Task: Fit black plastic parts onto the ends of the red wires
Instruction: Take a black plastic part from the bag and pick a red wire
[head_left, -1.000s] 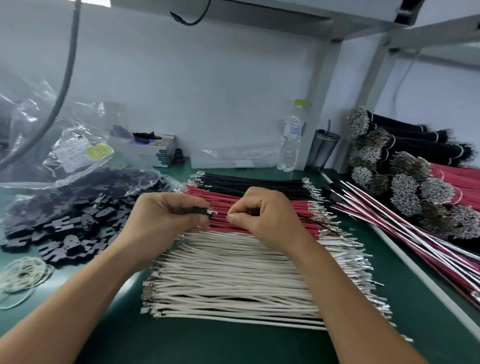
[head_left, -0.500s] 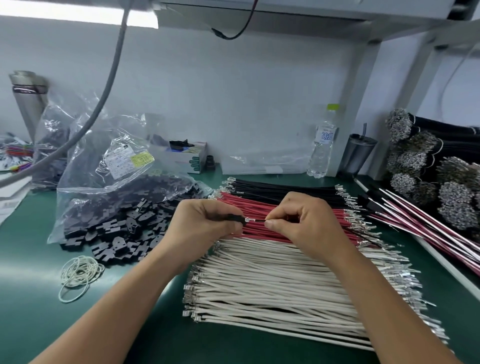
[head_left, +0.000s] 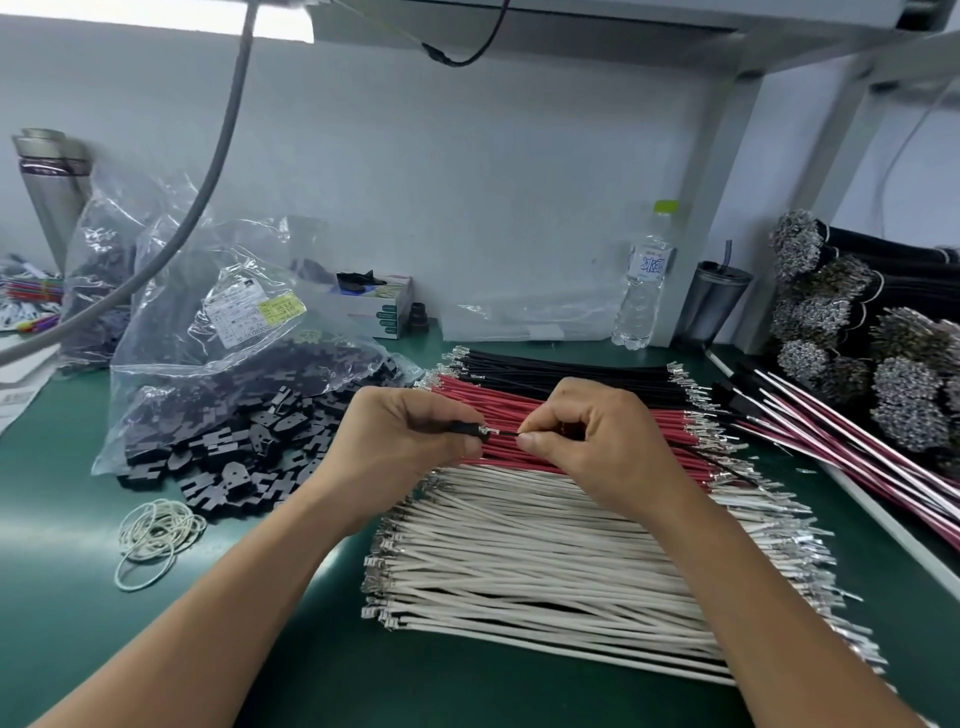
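My left hand (head_left: 400, 441) grips a small black plastic part (head_left: 470, 431) over the rows of wires. My right hand (head_left: 597, 447) pinches a thin wire just behind its metal terminal (head_left: 493, 431). The terminal's tip sits at the mouth of the black part. That wire's colour is hard to tell, since my fingers hide most of it. Under both hands lies a flat row of red wires (head_left: 670, 428) with metal terminals at both ends.
Black wires (head_left: 545, 369) lie behind the red row and white wires (head_left: 545, 561) in front. At left are a clear bag (head_left: 234, 332), spilled black parts (head_left: 234, 452) and rubber bands (head_left: 156, 530). A water bottle (head_left: 644, 280), a cup (head_left: 717, 301) and wire bundles (head_left: 857, 338) stand at right.
Both hands stay together over the red wires, keeping the part and the wire. The camera has swung left and up, so more of the bag shows.
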